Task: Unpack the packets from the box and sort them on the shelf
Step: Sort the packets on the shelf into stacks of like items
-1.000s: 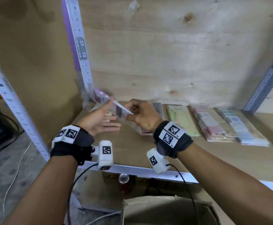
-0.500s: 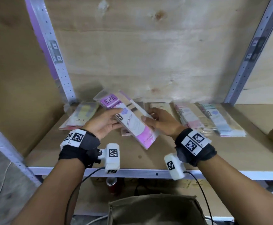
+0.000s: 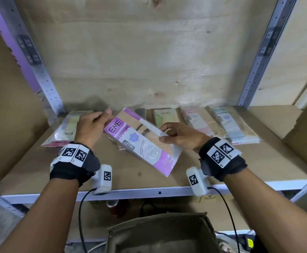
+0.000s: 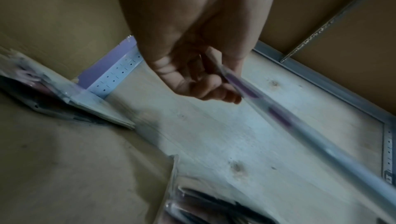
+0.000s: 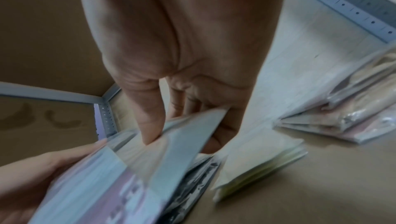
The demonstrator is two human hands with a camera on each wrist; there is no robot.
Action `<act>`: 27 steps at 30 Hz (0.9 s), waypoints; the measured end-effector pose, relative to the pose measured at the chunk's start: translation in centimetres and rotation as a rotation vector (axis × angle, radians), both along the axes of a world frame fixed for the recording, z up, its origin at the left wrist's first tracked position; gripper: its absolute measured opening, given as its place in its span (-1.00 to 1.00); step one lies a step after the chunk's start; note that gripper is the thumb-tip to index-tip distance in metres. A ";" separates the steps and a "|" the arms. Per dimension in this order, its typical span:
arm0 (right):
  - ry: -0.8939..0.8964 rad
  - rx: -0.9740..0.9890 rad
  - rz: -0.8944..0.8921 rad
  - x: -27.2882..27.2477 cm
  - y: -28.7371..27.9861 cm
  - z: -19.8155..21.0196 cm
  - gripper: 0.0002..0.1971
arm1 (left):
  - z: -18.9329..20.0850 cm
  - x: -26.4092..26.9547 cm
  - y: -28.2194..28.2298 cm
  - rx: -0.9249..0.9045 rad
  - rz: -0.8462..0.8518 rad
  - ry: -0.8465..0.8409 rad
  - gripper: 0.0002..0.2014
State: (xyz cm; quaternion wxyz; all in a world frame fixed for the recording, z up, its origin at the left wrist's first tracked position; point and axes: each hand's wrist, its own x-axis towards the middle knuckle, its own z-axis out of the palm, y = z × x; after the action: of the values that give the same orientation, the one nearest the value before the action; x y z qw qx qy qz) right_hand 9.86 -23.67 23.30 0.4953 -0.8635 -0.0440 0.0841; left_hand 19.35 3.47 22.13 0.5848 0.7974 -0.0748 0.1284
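— Two hands are on one purple packet (image 3: 141, 143). How do they hold it?

— The left hand (image 3: 91, 127) reaches forward with its back up and grips the packet's far upper end beside the "ENE" label, fingertips curling over the edge; in the left wrist view, the fingers (image 4: 214, 90) curl round the thin plastic edge. The right hand (image 3: 182, 136) comes in from the right, thumb on the packet's face and the other fingers bent above and behind its right edge. In the right wrist view the thumb (image 5: 150, 122) presses on the top while the fingers go underneath.

— Where does the packet sit?

— It is held tilted and slanted above the wooden shelf (image 3: 258, 161), its near end pointing toward the front rail, over a partly hidden stack whose colour cannot be told.

— How many piles lie along the back?

— Four clearly seen: a yellow stack (image 3: 70, 127) at the far left, partly behind the left hand; a green stack (image 3: 165, 116) in the middle; a pink stack (image 3: 198, 121) next to it; and a blue stack (image 3: 234, 128) furthest right. How many packets each holds cannot be counted.

— And the box?

— One cardboard box (image 3: 160, 232) stands below the shelf's front edge, between the two forearms, its top open. One can (image 3: 112, 207) stands on the level below.
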 end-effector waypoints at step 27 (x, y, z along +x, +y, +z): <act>-0.014 0.100 0.075 1.3 -2.8 -2.2 -0.91 | -0.1 -0.2 -0.9 -0.117 -0.025 0.039 -0.48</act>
State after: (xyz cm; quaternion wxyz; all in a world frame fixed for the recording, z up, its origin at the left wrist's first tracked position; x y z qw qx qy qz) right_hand 11.16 -26.49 21.06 0.5339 -0.8361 -0.0837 0.0942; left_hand 19.20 2.61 22.00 0.6332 0.7633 -0.0656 0.1098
